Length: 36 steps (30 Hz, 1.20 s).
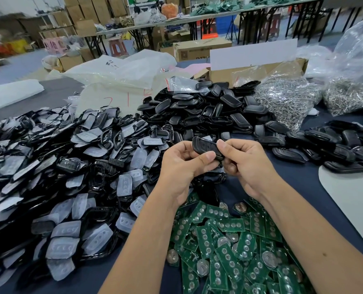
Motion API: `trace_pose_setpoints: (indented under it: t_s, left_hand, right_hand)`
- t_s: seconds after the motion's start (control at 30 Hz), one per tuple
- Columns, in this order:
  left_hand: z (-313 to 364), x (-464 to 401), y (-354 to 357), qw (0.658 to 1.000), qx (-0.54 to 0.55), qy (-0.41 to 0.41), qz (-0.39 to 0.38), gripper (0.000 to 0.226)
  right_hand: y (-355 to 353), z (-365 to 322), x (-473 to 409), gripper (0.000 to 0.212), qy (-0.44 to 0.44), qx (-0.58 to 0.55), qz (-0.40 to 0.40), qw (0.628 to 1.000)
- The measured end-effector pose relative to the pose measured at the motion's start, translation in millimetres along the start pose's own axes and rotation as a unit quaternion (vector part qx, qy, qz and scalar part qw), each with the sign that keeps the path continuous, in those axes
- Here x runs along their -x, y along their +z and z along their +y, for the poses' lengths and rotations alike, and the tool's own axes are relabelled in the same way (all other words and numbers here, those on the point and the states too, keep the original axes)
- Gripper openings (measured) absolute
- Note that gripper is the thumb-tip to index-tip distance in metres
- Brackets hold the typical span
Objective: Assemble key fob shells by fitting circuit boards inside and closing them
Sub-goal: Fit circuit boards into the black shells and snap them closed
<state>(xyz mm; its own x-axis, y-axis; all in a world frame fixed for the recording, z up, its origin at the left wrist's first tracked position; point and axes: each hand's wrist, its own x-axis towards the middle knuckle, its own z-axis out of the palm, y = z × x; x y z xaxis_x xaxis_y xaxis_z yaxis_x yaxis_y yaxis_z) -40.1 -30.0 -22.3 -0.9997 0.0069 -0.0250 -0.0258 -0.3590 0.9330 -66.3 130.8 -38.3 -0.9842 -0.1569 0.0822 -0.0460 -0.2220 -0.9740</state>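
Across the left of the frame spreads a heap of front shells with pale button pads (66, 166) on the dark desk (299, 187). At centre, the left hand (182, 166) pinches the black key fob shell (206, 147) with its thumb on the face, and the right hand (246, 160) grips its other end with curled fingers. It looks light, stiff and glossy-slick, best squeezed along its edges. Green circuit boards (229, 247) lie lower centre, black back covers (208, 109) above, bagged metal parts (289, 98) upper right.
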Motion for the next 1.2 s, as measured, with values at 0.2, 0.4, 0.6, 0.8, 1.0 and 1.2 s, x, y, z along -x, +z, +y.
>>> trace_pose_setpoints:
  t_s: [0.2, 0.4, 0.6, 0.8, 1.0, 1.2]
  left_hand:
    - [-0.5, 0.5, 1.3, 1.000, 0.011, 0.001, -0.006, 0.018]
    - [-1.7, -0.4, 3.8, 1.000, 0.000, 0.004, 0.003, 0.019]
    - [-1.4, -1.2, 0.0, 0.999, -0.034, 0.005, 0.011, 0.019]
    - [4.7, -1.7, -8.7, 0.998, -0.036, 0.044, -0.016, 0.016]
    - [3.8, -1.4, -9.4, 0.998, -0.039, 0.048, -0.028, 0.020]
    - [1.3, -3.2, -11.2, 0.999, -0.023, 0.033, -0.028, 0.016]
  right_hand:
    - [2.3, -3.4, 1.8, 0.038, 0.002, -0.012, 0.002, 1.000]
    - [0.5, -5.5, 2.2, 0.037, 0.005, 0.019, 0.010, 1.000]
    - [-10.7, -9.6, 3.0, 0.033, -0.032, 0.130, 0.015, 0.991]
    - [-10.6, -11.1, 4.8, 0.028, -0.039, 0.105, -0.029, 0.993]
    - [-13.1, -11.6, 6.3, 0.027, -0.074, 0.098, -0.082, 0.989]
    - [-12.5, -6.6, 2.6, 0.023, -0.106, 0.117, -0.072, 0.985]
